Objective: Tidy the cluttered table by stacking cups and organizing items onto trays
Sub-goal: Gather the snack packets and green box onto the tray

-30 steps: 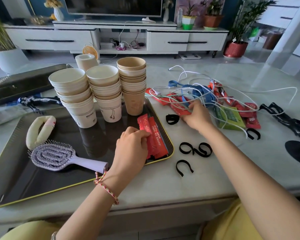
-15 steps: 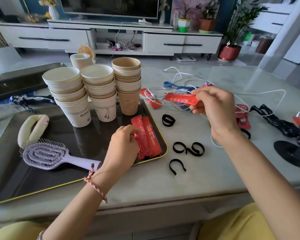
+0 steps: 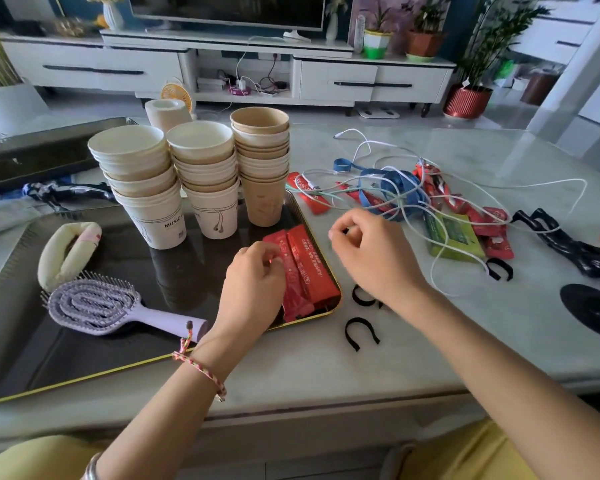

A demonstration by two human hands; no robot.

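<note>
Three stacks of paper cups (image 3: 205, 181) stand at the back of the black gold-rimmed tray (image 3: 32, 348). Several red packets (image 3: 309, 268) lie in its near right corner. My left hand (image 3: 253, 289) rests on them, its curled fingertips pinching the left packet's edge. My right hand (image 3: 374, 258) hovers just right of the tray's rim with fingers curled. A dark bit shows between its thumb and forefinger; whether it holds anything is unclear. More red packets (image 3: 492, 230) lie under tangled white and blue cables (image 3: 395, 188).
On the tray also lie a lilac hairbrush (image 3: 94, 306) and a cream foam roll (image 3: 66, 251). Black loops (image 3: 361, 334), a green box (image 3: 451, 233) and a black clip (image 3: 568, 244) lie on the table's right. A second dark tray (image 3: 42, 150) sits back left.
My right hand lifted a red packet out of the cable tangle and brought it left to the tray. The packet is no longer in that hand. My left hand stayed on the packets.
</note>
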